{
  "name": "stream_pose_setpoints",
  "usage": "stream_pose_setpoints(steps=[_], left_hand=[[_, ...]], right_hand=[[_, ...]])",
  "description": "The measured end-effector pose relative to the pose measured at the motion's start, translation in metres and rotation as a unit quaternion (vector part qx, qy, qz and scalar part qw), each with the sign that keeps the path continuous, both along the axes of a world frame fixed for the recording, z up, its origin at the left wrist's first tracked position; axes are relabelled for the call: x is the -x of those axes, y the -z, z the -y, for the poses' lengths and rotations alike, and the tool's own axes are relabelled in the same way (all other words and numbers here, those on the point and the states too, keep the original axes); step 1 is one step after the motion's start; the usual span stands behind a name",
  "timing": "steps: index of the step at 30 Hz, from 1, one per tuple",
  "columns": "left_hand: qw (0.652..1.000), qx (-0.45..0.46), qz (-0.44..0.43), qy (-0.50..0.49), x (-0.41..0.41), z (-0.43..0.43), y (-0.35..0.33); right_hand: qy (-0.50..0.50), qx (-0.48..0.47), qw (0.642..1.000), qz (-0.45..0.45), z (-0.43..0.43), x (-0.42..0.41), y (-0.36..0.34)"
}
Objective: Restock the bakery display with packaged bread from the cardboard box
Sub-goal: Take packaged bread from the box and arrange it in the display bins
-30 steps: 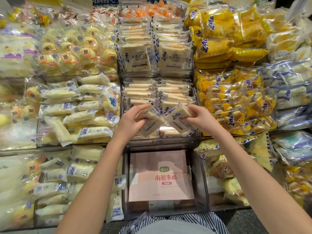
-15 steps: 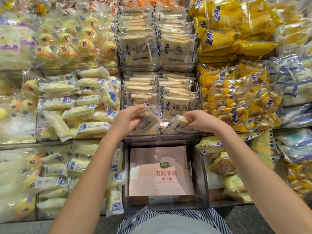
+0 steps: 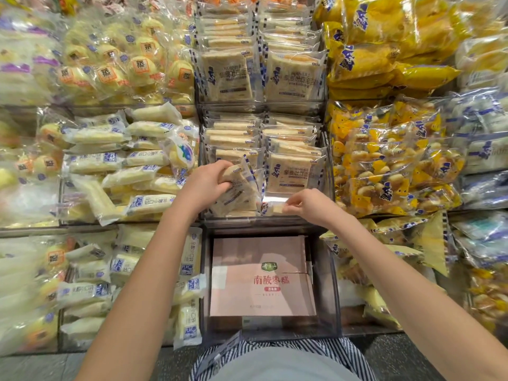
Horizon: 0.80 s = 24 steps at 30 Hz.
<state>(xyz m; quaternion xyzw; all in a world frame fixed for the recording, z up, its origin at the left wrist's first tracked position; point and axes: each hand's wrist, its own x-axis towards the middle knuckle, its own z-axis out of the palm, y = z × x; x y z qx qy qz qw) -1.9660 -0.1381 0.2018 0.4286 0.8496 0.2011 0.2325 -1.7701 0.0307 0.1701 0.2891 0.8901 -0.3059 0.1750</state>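
- Packaged bread (image 3: 244, 193): one toast packet is in my left hand, tilted, at the front of the left column of the middle bin (image 3: 275, 221).
- Far left: the long-roll packs (image 3: 110, 160) lie heaped on their shelves. I am not handling them.
- Left hand (image 3: 207, 182): the fingers are curled round the top edge of the tilted packet. It is not yet upright or level with the row behind it.
- Left column: packets stand filed behind the one I hold. I judge this column nearly full.
- Right column: an upright packet (image 3: 292, 174) faces forward with more behind it. In front of it lies a second packet (image 3: 273, 209), low and flat at the bin's front.
- Right hand (image 3: 310, 206): the fingertips pinch the near end of that second packet. It is not yet seated.
- Upper bin packets (image 3: 228, 75): both columns look full, so I judge that level done.
- Below: the lowest bin (image 3: 324, 284) holds only a pink flat carton (image 3: 264, 279) and no bread. I cannot tell whether this is the supply box.
- Far right: the yellow bun bags (image 3: 384, 171) are piled high and untouched.
- Estimate: late in filling this bin, with two packets left to settle. The remaining stock is not in view.
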Motion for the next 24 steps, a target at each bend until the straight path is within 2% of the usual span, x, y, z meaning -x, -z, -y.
stream_pose_setpoints(steps=[6, 9, 12, 16, 20, 22, 24], left_hand=[[0.99, 0.091, -0.065, 0.082, 0.008, -0.026, 0.0], [0.98, 0.135, -0.087, 0.115, 0.013, -0.025, -0.001], [0.975, 0.155, -0.061, 0.144, 0.013, -0.026, -0.002], [0.979, 0.141, -0.038, 0.142, 0.012, -0.027, -0.007], [0.973, 0.056, -0.176, 0.137, 0.014, -0.026, -0.004], [0.97, 0.021, -0.202, 0.136, 0.014, -0.024, 0.002], [0.965, 0.039, -0.213, 0.15, 0.01, -0.022, 0.011]], right_hand=[[0.084, -0.015, 0.996, -0.005, 0.016, 0.015, 0.014], [0.089, 0.003, 0.994, -0.055, 0.014, 0.016, 0.007], [0.122, 0.053, 0.983, -0.122, 0.011, 0.013, 0.001], [0.159, 0.073, 0.969, -0.172, 0.006, 0.008, -0.001], [0.195, 0.079, 0.954, -0.215, 0.004, 0.004, -0.003], [0.202, 0.081, 0.95, -0.222, 0.003, 0.003, -0.003], [0.201, 0.083, 0.951, -0.221, 0.004, 0.003, -0.002]])
